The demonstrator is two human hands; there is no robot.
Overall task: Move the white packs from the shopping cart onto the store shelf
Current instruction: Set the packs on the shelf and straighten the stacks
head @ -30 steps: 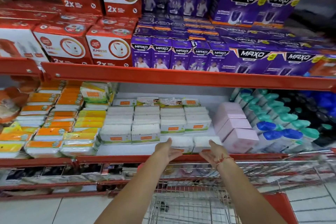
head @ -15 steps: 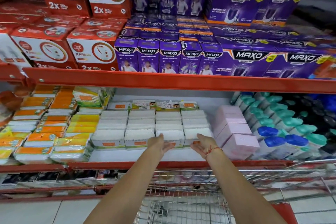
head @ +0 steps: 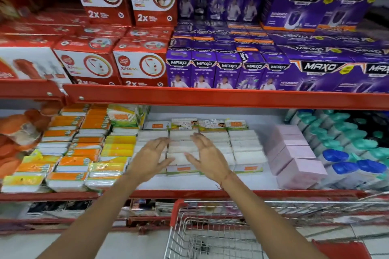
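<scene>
While both arms are reaching over the shopping cart (head: 210, 229), the left hand (head: 150, 159) and right hand (head: 207, 156) are hovering open-palmed, gripping nothing, flanking a white packs (head: 183, 153) column mid-shelf (head: 210, 193).

The packs (head: 246, 149) lay in rows at the middle of the store shelf (head: 210, 193), with stacked packets (head: 69, 153) at nine o'clock and boxes (head: 294, 153) at three o'clock. Bottles (head: 347, 145) stood beyond those. The shopping cart (head: 210, 227) stood at six o'clock, below the shelf edge.
</scene>
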